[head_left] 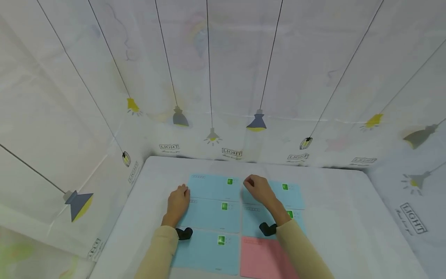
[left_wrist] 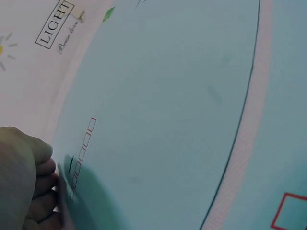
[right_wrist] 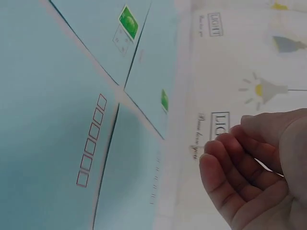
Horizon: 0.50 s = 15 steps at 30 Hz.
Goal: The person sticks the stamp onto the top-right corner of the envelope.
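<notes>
Several light blue envelopes and one pink envelope (head_left: pixel 261 255) lie flat in two columns on a white table. My left hand (head_left: pixel 177 203) rests at the left edge of the left column, beside the far blue envelope (head_left: pixel 210 188). In the left wrist view its loosely curled fingers (left_wrist: pixel 45 201) are right at the envelope's edge, near a row of small printed boxes. Over the left end of the far right blue envelope (head_left: pixel 290 195) hovers my right hand (head_left: pixel 259 188). Its fingers (right_wrist: pixel 216 179) are bent and hold nothing in the right wrist view.
Green stamps (head_left: pixel 221 240) mark the blue envelopes. Narrow gaps separate the rows and columns. White cloth (head_left: pixel 230 77) printed with hanging lamps stands behind the table (head_left: pixel 341 217) and along its sides. Black pieces (head_left: pixel 267 229) are strapped at both wrists.
</notes>
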Each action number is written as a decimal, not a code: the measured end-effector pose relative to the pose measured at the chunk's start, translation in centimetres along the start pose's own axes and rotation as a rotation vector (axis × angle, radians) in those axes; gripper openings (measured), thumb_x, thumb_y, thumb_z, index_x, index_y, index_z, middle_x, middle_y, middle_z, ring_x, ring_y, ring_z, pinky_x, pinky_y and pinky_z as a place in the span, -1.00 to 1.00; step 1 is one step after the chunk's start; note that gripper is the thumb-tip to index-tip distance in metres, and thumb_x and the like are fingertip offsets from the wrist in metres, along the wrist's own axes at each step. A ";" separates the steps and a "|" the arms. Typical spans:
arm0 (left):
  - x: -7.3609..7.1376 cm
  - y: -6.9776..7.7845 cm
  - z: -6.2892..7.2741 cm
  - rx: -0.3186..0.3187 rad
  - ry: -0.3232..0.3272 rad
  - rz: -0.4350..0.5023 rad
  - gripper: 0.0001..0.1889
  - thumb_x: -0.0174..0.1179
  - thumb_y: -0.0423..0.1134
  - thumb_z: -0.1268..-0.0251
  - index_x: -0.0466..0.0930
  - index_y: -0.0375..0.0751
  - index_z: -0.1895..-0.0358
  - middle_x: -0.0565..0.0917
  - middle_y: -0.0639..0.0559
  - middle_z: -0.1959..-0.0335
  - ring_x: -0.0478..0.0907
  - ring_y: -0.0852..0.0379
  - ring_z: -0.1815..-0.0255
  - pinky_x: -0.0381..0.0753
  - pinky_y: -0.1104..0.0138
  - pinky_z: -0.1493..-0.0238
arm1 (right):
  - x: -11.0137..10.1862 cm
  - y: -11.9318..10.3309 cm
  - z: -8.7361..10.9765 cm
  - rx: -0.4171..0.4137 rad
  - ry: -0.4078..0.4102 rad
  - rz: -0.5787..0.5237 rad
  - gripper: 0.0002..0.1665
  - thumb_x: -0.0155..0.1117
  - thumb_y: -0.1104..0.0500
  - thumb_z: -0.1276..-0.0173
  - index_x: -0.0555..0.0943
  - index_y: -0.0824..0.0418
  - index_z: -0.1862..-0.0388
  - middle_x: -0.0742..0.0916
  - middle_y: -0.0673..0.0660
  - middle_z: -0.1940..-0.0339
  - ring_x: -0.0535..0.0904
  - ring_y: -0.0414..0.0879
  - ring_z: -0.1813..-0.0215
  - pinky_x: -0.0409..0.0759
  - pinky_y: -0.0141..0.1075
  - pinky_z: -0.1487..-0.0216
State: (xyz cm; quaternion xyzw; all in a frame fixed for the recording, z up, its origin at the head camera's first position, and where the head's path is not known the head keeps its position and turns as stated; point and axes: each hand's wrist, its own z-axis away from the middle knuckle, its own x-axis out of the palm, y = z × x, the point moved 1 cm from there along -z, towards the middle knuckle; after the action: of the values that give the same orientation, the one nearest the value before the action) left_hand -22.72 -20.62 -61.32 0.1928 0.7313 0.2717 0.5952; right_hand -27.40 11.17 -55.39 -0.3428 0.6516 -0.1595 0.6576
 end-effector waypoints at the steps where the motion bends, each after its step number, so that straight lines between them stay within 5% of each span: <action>1: 0.0 -0.2 -0.1 -0.008 -0.015 0.007 -0.64 0.11 -0.28 -0.50 0.59 -0.44 -0.20 0.54 -0.33 -0.31 0.43 -0.26 -0.42 0.45 -0.10 -0.39 | -0.4 0.0 0.5 -0.001 -0.002 0.003 -0.81 0.22 0.11 -0.48 0.69 0.19 0.17 0.74 0.05 0.29 0.54 -0.15 0.31 0.59 -0.26 0.22; 9: -0.1 -0.9 -0.8 -0.060 -0.082 0.047 -0.52 0.02 -0.16 -0.55 0.42 -0.40 -0.37 0.43 -0.30 -0.43 0.31 -0.24 -0.51 0.30 -0.07 -0.52 | -2.7 -0.6 3.8 -0.059 -0.009 0.021 -0.82 0.21 0.08 -0.50 0.68 0.13 0.20 0.66 -0.04 0.40 0.47 -0.19 0.40 0.50 -0.36 0.35; 15: -1.3 1.0 0.6 -0.006 -0.065 -0.014 -0.45 0.04 -0.10 -0.53 0.38 -0.40 -0.41 0.36 -0.31 -0.49 0.23 -0.29 -0.55 0.21 -0.14 -0.54 | -3.5 -1.0 6.7 -0.068 0.058 0.125 -0.81 0.26 0.05 -0.47 0.69 0.13 0.12 0.71 -0.03 0.28 0.58 -0.17 0.25 0.62 -0.26 0.20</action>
State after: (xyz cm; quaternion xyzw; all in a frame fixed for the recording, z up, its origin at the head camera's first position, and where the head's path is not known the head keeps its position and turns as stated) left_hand -21.92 -20.51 -59.77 0.1945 0.7120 0.2632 0.6213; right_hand -21.07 14.38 -52.66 -0.3188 0.6955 -0.1055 0.6352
